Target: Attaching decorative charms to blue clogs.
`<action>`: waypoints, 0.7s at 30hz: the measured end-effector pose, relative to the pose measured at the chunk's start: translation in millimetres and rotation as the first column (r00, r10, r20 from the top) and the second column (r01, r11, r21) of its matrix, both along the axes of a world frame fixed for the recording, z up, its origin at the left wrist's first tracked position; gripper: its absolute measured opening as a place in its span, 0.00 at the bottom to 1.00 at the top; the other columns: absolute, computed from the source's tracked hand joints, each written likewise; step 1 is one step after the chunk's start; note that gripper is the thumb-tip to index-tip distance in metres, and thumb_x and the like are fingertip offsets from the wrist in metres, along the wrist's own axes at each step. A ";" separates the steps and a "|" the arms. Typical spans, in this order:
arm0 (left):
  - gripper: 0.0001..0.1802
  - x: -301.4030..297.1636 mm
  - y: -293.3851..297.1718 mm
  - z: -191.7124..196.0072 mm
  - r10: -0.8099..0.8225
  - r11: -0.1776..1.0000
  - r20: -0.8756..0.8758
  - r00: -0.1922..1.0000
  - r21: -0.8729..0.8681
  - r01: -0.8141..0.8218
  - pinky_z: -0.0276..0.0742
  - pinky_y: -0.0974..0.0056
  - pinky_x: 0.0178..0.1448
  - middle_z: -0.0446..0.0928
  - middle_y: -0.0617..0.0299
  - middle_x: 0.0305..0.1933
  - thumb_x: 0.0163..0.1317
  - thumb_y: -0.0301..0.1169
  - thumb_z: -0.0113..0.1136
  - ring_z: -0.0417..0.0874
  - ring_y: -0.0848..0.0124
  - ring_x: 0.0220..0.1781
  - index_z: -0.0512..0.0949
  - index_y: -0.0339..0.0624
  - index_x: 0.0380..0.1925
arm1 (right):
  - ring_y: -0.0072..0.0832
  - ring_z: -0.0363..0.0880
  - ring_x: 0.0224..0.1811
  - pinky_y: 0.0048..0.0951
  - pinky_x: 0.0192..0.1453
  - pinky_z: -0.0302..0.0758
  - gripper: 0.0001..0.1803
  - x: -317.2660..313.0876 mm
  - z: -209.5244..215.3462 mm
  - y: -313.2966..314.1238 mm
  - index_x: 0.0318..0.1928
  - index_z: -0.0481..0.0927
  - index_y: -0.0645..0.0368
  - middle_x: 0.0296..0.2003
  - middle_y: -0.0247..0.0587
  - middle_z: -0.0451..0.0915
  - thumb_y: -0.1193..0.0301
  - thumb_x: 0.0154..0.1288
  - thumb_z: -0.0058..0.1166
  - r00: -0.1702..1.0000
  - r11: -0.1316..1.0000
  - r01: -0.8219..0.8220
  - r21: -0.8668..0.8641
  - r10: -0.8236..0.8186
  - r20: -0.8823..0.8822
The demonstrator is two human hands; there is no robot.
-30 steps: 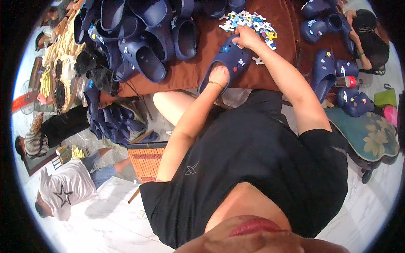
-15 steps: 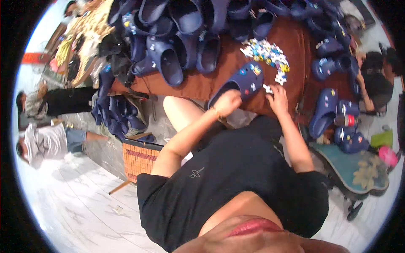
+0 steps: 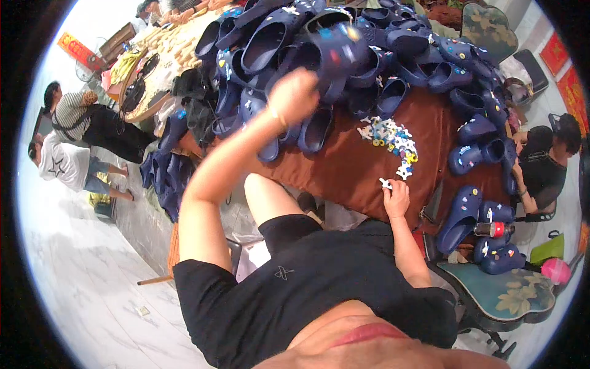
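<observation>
My left hand (image 3: 295,97) is raised over the far pile, shut on the heel end of a navy clog (image 3: 335,58). That clog is smeared by motion, with coloured charms on its toe. Low at the right of the brown cloth (image 3: 326,163), my right hand (image 3: 397,200) pinches a small white charm (image 3: 386,184). Just beyond it, a curved heap of small white, yellow and blue charms (image 3: 393,144) lies on the cloth.
Many navy clogs (image 3: 270,49) are piled along the far side. More clogs (image 3: 461,215) stand at the right beside a dark bottle (image 3: 493,230). A padded chair seat (image 3: 501,289) is at the lower right. Other people (image 3: 544,166) are at both sides.
My left hand has lifted the clog from the near edge up and away over the pile. My right hand stays by the charms with a white one. The whole view has shifted.
</observation>
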State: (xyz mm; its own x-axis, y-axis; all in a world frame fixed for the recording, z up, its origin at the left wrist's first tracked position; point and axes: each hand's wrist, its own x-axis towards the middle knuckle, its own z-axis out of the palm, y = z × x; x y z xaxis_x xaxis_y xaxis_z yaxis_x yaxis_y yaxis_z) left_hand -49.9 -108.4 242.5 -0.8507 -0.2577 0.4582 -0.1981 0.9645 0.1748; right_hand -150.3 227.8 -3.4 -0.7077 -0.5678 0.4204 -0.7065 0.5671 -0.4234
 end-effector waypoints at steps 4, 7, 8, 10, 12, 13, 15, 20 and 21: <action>0.29 -34.8 -64.6 85.7 0.264 0.896 -0.164 0.950 -0.323 -0.305 0.71 0.55 0.49 0.73 0.50 0.43 0.44 0.39 0.62 0.73 0.53 0.46 0.69 0.43 0.48 | 0.41 0.69 0.41 0.38 0.42 0.69 0.16 2.1 -3.9 2.7 0.40 0.74 0.53 0.37 0.40 0.71 0.67 0.49 0.57 1.000 1.000 0.003 -0.019 -0.003 -0.012; 0.29 -55.6 -40.1 81.2 0.046 0.927 -0.320 0.946 -0.339 -0.160 0.65 0.57 0.56 0.69 0.51 0.52 0.45 0.37 0.62 0.69 0.54 0.53 0.68 0.42 0.50 | 0.39 0.69 0.42 0.37 0.45 0.68 0.14 4.4 0.9 5.0 0.39 0.74 0.53 0.37 0.40 0.71 0.67 0.48 0.57 0.993 0.992 0.112 -0.064 -0.108 0.055; 0.28 -60.7 -27.0 64.1 -0.018 0.950 -0.310 0.951 -0.303 -0.080 0.64 0.57 0.57 0.69 0.51 0.52 0.46 0.35 0.61 0.68 0.54 0.53 0.68 0.42 0.50 | 0.39 0.69 0.42 0.37 0.45 0.68 0.14 2.4 2.9 4.5 0.38 0.74 0.53 0.37 0.40 0.71 0.67 0.49 0.56 0.996 0.994 0.085 -0.065 -0.082 0.045; 0.25 -52.7 0.9 11.5 -0.105 0.975 -0.256 0.961 -0.216 0.049 0.62 0.56 0.57 0.69 0.51 0.51 0.48 0.32 0.60 0.68 0.54 0.53 0.69 0.41 0.49 | 0.39 0.69 0.43 0.37 0.46 0.69 0.14 3.5 4.9 5.6 0.38 0.75 0.53 0.37 0.40 0.71 0.65 0.49 0.56 0.997 0.996 0.049 -0.074 -0.044 0.064; 0.23 -41.7 28.4 -59.4 -0.175 0.983 -0.163 0.971 -0.084 0.163 0.63 0.54 0.55 0.71 0.51 0.48 0.47 0.31 0.60 0.69 0.54 0.52 0.70 0.40 0.45 | 0.38 0.69 0.43 0.37 0.44 0.70 0.13 -2.3 5.0 -0.1 0.37 0.75 0.53 0.37 0.39 0.71 0.64 0.49 0.56 0.997 0.996 0.041 -0.076 -0.036 0.070; 0.24 -37.1 38.7 -97.7 -0.201 0.979 -0.102 0.974 -0.048 0.197 0.65 0.54 0.54 0.69 0.51 0.48 0.48 0.34 0.59 0.68 0.53 0.51 0.70 0.42 0.46 | 0.38 0.69 0.42 0.36 0.42 0.71 0.13 -2.9 5.5 -0.4 0.36 0.75 0.53 0.36 0.38 0.71 0.63 0.49 0.56 0.998 0.997 0.039 -0.061 -0.035 0.056; 0.23 -23.2 42.3 -188.0 -0.187 0.973 -0.018 0.982 0.134 0.188 0.65 0.54 0.54 0.69 0.50 0.48 0.48 0.35 0.59 0.68 0.54 0.51 0.71 0.41 0.46 | 0.37 0.69 0.41 0.37 0.41 0.71 0.12 -4.5 10.8 -7.4 0.34 0.75 0.53 0.35 0.38 0.70 0.62 0.49 0.56 0.995 0.996 0.067 -0.052 -0.063 0.075; 0.22 4.7 103.5 -253.8 -0.117 0.993 0.057 0.991 0.035 0.115 0.60 0.54 0.58 0.65 0.50 0.54 0.55 0.36 0.53 0.65 0.54 0.55 0.68 0.42 0.49 | 0.37 0.71 0.37 0.37 0.38 0.72 0.12 -17.3 13.1 4.6 0.31 0.74 0.55 0.30 0.40 0.71 0.62 0.49 0.55 0.995 0.998 0.063 0.002 -0.063 0.072; 0.21 8.2 104.4 -253.6 -0.103 0.992 0.081 0.991 0.078 0.097 0.58 0.55 0.60 0.65 0.52 0.56 0.56 0.37 0.51 0.64 0.54 0.57 0.68 0.42 0.50 | 0.37 0.71 0.37 0.37 0.38 0.72 0.12 -19.5 14.3 5.0 0.31 0.74 0.55 0.30 0.40 0.71 0.62 0.49 0.55 0.996 0.999 0.052 0.002 -0.052 0.074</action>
